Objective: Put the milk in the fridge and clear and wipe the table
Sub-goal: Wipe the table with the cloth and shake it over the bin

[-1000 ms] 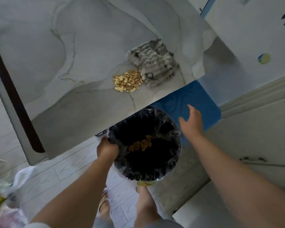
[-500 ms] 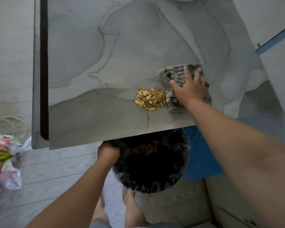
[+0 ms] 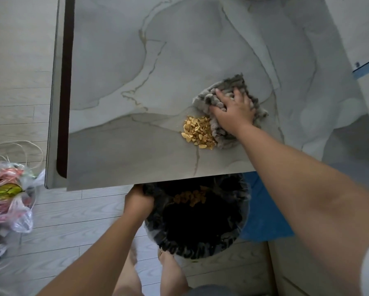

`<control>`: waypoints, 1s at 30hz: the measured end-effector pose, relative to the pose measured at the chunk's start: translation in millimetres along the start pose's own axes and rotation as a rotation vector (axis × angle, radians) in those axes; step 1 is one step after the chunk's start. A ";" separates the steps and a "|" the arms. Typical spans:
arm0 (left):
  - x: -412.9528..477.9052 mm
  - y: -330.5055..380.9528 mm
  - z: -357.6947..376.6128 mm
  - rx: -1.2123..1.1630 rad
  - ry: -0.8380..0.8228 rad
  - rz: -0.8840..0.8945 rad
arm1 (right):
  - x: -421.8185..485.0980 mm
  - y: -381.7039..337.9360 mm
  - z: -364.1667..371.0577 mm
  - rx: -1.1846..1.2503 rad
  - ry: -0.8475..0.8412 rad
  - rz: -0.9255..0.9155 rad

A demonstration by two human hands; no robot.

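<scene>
Pressing cloth (lengthwise toward bin): right hand.

crumbs left of cloth on table.

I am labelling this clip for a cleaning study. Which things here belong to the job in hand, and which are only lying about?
In the job: grey cloth under the right hand; yellow crumbs beside it; table; lined bin, gripped by the left hand.
Lying about: plastic bag on the floor; blue mat.
</scene>
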State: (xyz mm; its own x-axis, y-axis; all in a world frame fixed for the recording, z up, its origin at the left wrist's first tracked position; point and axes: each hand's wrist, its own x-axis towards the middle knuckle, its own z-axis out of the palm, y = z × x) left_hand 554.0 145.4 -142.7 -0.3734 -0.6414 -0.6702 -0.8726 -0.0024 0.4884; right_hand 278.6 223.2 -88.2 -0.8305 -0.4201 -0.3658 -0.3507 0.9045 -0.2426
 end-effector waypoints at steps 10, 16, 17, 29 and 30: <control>4.2 -11.6 -7.4 -0.081 -0.021 0.019 | -9.0 -38.6 2.7 0.006 -0.203 -0.281; 9.5 -15.6 -3.4 -0.071 -0.025 0.018 | -37.0 -35.2 11.4 -0.081 -0.266 -0.440; 9.5 -16.5 -2.5 -0.072 -0.027 0.023 | -44.1 -32.7 12.0 -0.095 -0.267 -0.451; 3.2 -23.2 -5.0 -0.060 -0.096 -0.011 | -116.4 -11.1 35.2 -0.260 -0.202 -0.523; 2.0 -22.9 -5.5 -0.053 -0.104 -0.003 | -124.3 -9.6 37.1 -0.264 -0.194 -0.516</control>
State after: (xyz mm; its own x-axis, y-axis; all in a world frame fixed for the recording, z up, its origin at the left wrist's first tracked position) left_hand 575.0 139.9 -152.2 -0.4035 -0.5583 -0.7249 -0.8569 -0.0470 0.5133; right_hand 401.2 264.0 -73.8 -0.4396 -0.7924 -0.4230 -0.8029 0.5578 -0.2105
